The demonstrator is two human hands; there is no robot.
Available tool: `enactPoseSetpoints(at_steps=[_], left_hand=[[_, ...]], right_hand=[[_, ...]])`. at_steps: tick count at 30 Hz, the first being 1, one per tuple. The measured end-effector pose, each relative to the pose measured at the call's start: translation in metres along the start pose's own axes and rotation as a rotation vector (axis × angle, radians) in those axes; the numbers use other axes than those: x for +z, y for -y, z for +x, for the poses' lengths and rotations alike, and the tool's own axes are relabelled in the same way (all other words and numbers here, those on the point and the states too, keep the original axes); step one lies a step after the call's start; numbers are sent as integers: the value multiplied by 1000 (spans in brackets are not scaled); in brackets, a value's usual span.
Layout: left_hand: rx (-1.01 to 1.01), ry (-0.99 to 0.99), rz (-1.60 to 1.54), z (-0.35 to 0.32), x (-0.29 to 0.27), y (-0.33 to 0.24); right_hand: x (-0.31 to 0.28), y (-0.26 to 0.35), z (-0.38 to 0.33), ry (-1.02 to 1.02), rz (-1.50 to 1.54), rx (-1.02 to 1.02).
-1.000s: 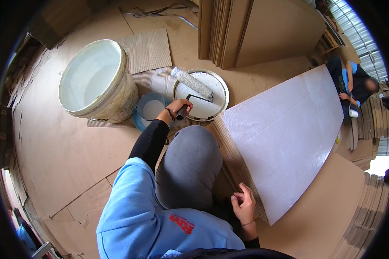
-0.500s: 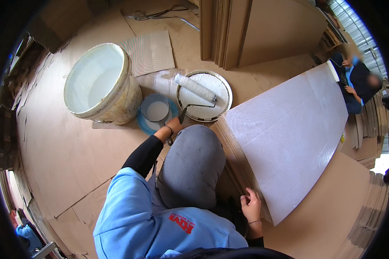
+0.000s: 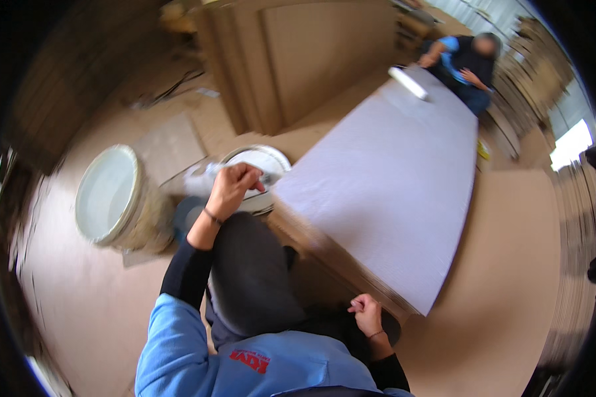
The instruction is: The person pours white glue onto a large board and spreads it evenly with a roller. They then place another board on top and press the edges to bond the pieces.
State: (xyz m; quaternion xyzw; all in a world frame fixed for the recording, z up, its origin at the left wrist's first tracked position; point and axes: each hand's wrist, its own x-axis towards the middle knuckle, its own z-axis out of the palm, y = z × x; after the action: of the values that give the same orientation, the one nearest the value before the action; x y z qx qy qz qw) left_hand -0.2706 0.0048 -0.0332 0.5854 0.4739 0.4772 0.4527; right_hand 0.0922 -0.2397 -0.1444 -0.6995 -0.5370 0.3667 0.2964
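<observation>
My left hand (image 3: 229, 189) is raised over my knee with its fingers closed, seemingly around the handle of a paint roller. The roller's cover (image 3: 204, 177) shows as a blurred white shape to the left of this hand; the handle is hidden. Behind the hand lies a round white lid (image 3: 266, 157) with a dark rim. My right hand (image 3: 367, 315) has curled fingers with nothing visible in them, just off the near edge of a stack of cardboard sheets (image 3: 351, 264). The top sheet (image 3: 384, 178) has a whitish, wet-looking face.
A large white bucket (image 3: 142, 215) stands at the left, with a small bluish container (image 3: 189, 215) beside it. At the far end of the stack another person (image 3: 467, 73) sits near a white roller (image 3: 409, 84). Tall cardboard panels (image 3: 324, 59) stand at the back.
My left hand has risen from beside the lid, and the roller appears lifted off it. My right hand has drawn slightly away from the stack's edge. The view has turned and blurred.
</observation>
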Motion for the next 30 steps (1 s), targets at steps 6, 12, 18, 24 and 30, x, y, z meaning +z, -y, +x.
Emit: enactPoseSetpoints(at_steps=[6,12,18,24,30], left_hand=[[319,726,85,-36,97,-84],[585,762,152,-66,199,-118],[596,646,38,-68,214,-102],[581,678,29,-68,213,-76],[679,588,155,-55,213,-69]], right_hand=[[-24,80,-8,-88,746,-91],[-70,136,3,-69,1109,-300],[-80,129,-1,66,1333,-363],[-71,115,-2,165,1296,-244],[-68,120,3,157,1249,-225]])
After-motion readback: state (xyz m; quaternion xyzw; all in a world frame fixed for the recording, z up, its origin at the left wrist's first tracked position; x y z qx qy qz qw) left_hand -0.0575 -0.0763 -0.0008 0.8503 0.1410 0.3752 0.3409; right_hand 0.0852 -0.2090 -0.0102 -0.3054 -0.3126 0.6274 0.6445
